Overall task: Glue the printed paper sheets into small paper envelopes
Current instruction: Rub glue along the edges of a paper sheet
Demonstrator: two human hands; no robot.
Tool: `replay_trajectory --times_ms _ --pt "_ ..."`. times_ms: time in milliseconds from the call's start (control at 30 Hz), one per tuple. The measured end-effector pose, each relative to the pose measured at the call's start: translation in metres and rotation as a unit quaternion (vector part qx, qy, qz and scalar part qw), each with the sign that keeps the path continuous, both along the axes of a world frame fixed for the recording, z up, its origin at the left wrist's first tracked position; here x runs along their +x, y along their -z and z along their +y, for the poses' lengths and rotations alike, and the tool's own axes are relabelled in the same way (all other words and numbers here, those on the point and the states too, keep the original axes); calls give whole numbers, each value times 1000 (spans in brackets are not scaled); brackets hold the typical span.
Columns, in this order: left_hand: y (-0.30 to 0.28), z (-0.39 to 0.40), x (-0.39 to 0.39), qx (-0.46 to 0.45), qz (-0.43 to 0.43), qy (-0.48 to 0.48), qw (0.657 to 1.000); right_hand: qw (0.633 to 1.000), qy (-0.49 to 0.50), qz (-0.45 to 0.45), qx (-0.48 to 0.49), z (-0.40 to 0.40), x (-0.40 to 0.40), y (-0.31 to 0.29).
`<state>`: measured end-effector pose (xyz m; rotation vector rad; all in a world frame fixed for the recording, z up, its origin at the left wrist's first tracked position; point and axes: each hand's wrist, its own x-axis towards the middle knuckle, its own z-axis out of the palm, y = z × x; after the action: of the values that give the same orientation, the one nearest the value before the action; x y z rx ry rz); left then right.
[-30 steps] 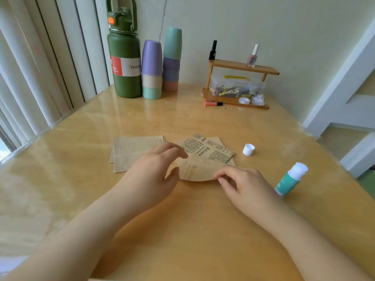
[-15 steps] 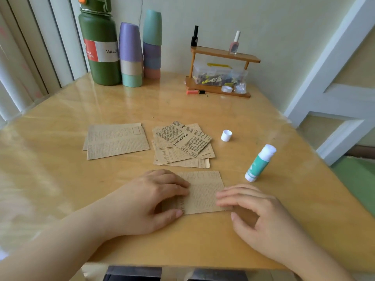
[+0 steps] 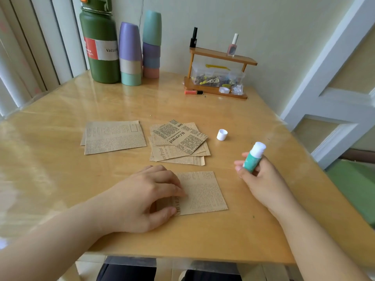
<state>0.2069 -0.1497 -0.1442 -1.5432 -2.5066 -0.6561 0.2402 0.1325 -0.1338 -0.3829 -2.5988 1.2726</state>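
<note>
Now left hand (image 3: pixel 146 197) flat on folded sheet (image 3: pixel 205 192), right hand (image 3: pixel 261 179) beside it gripping glue stick (image 3: pixel 253 158)

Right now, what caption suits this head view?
Left hand pins a printed sheet; right hand holds the uncapped glue stick.

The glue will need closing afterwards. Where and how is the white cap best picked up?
Pinch the white cap across its round side wall, coming straight down from above. It stands alone on the table, seemingly open end up, with bare wood on every side, right of the paper pile.
</note>
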Motion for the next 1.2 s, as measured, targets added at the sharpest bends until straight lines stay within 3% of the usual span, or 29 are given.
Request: replay_trajectory --times_ms 200,367,567,700,900,1200 --pt "2 0 1 -27 23 4 999 995 -94 12 8 -4 15 -18" --pt "7 0 -1 -41 0 24 999 989 -98 21 110 -12 28 -48" --pt "2 0 2 -33 9 21 999 990 -104 67 74 -24 16 -64" --pt "3 0 1 -29 9 23 999 989 -134 49 50 -31 6 -59" --pt "9 -2 -1 -17 -15 29 999 978 -109 101 148 -40 -3 -44" --pt "12 0 1 -4 -66 2 998 968 -148 126 156 -50 -9 -31"
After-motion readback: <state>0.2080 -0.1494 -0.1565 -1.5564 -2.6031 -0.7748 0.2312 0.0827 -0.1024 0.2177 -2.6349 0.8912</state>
